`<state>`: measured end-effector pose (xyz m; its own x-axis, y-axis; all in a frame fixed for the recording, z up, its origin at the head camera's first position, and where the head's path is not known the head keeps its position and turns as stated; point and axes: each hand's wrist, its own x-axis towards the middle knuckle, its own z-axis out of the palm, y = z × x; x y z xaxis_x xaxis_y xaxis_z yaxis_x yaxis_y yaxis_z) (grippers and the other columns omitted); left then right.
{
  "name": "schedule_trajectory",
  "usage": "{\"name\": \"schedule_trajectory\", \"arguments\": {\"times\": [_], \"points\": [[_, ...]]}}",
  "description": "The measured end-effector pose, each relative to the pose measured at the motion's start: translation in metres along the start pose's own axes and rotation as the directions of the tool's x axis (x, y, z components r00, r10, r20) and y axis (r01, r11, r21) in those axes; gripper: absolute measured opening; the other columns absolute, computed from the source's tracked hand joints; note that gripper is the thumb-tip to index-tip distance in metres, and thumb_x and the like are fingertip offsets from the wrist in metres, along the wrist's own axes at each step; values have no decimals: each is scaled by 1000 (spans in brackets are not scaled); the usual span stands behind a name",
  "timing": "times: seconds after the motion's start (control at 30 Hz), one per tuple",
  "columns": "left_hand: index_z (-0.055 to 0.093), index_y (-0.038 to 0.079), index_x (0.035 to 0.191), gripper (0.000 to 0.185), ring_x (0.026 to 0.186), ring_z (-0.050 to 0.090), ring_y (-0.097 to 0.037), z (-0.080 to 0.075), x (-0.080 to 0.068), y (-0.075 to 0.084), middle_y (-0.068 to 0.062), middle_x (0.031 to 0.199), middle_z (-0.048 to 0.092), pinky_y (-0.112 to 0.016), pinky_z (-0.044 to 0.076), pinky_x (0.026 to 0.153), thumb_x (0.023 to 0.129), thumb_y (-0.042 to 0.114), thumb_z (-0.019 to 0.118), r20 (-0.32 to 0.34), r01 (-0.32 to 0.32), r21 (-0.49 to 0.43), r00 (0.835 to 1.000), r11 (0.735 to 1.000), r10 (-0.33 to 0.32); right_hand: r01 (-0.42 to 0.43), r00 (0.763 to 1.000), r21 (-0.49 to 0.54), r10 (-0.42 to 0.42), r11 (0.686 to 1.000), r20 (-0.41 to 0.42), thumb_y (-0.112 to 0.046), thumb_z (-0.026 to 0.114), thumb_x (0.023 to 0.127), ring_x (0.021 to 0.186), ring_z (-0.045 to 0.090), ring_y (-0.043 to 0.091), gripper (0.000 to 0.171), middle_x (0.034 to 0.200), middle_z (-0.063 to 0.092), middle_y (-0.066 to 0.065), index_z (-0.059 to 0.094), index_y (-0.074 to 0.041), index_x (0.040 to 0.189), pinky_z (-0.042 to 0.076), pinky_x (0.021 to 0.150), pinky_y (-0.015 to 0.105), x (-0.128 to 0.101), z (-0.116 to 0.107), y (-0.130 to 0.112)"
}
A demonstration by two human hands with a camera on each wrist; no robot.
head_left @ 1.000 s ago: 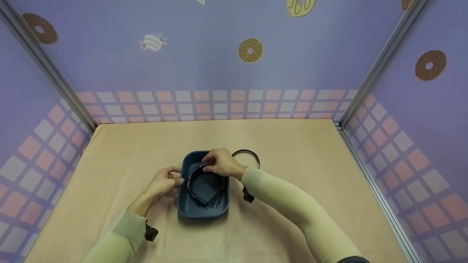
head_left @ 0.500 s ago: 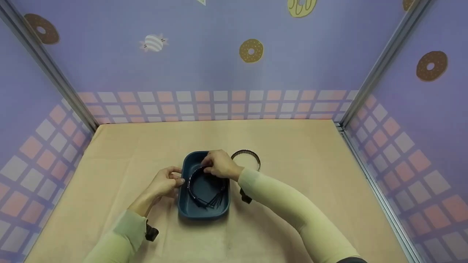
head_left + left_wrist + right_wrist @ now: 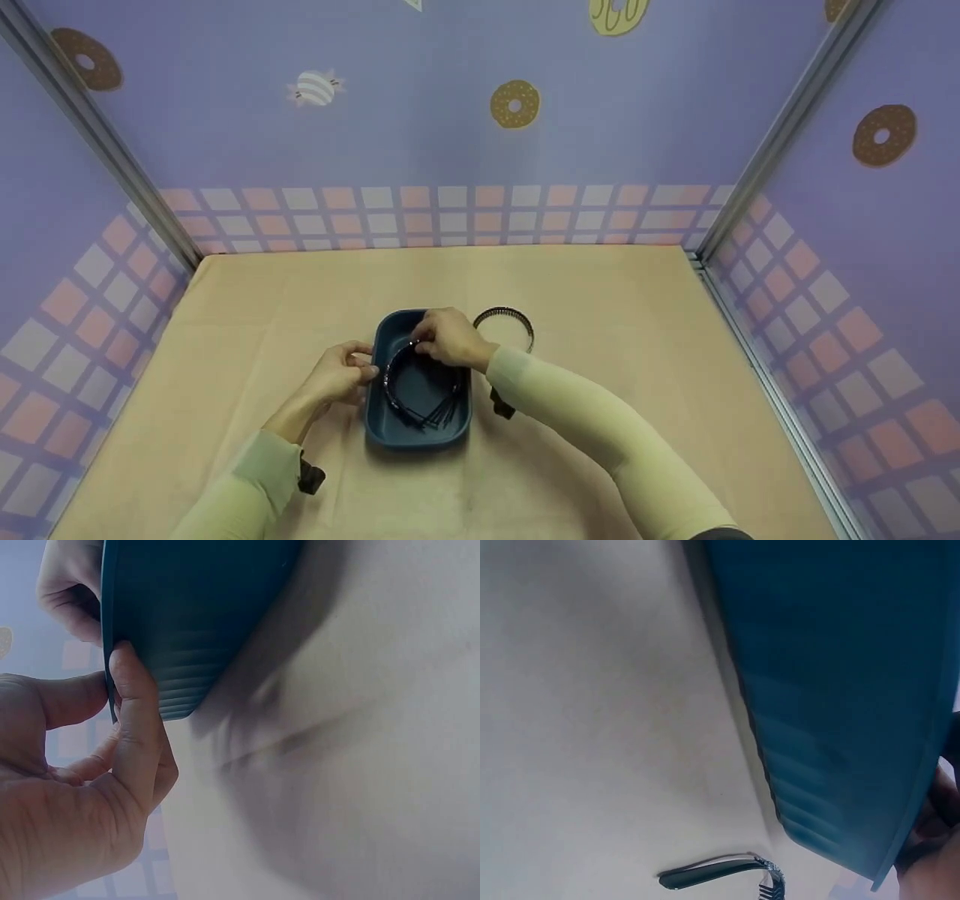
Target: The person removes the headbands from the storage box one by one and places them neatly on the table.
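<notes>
A deep blue rectangular bin (image 3: 416, 444) stands on the table. My left hand (image 3: 337, 375) pinches its left rim; the left wrist view shows the thumb and forefinger at either side of the bin's edge (image 3: 109, 607). Inside lie dark headbands (image 3: 388, 386), bunched together with several thin ends toward the front. With fingertips bent down over the far part of their curve, my right hand (image 3: 454, 337) holds the headbands. Its palm side is hidden in the head view, and the bin wall (image 3: 840, 690) blocks most of it in the right wrist view.
Just right of the bin, another dark headband (image 3: 531, 326) with comb-like teeth lies on the cloth-covered table (image 3: 600, 300), partly behind my right hand. Patterned walls (image 3: 450, 217) enclose the back and both sides, with a metal rail (image 3: 772, 405) along the right edge.
My right hand and forearm have shifted very slightly left over the bin. The left hand, the bin and the headband on the table look the same.
</notes>
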<state>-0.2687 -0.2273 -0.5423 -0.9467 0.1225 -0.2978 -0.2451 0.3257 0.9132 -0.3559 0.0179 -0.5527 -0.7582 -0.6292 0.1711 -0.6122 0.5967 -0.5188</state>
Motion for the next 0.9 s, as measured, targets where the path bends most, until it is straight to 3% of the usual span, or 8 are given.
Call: {"name": "schedule_trajectory", "arguments": {"times": [0.23,0.47,0.7,0.9], "points": [[57,-6,152,50,91,73,-18,0,0,0,-9,107,70,-34,66,63,105,3,70,-2,5,26,1000,1000,-5,-37,999,179,41,983,-14,-11,86,100,103,80,21,13,111,86,8,90,-10,112,65,88,27,0,-3,0],[54,-5,155,51,96,72,-20,-1,0,1,-12,114,70,-34,66,65,107,5,69,14,23,20,1000,1000,-24,-129,991,412,131,902,24,-10,90,96,102,80,16,13,112,86,11,91,-9,109,64,87,21,-1,-9,2],[51,-6,157,54,94,71,-18,-1,2,-1,-9,111,67,-33,66,63,107,5,68,13,32,12,999,999,-32,-116,992,467,126,876,10,-11,90,96,96,76,6,14,112,87,14,90,-6,108,59,85,14,-1,-12,7],[55,-5,153,50,90,73,-16,0,0,0,-7,107,69,-33,66,62,106,3,68,5,22,9,1000,1000,-22,-104,991,495,132,863,-21,-9,89,96,95,75,5,14,111,87,16,90,-4,110,60,86,16,0,-20,9]]}}
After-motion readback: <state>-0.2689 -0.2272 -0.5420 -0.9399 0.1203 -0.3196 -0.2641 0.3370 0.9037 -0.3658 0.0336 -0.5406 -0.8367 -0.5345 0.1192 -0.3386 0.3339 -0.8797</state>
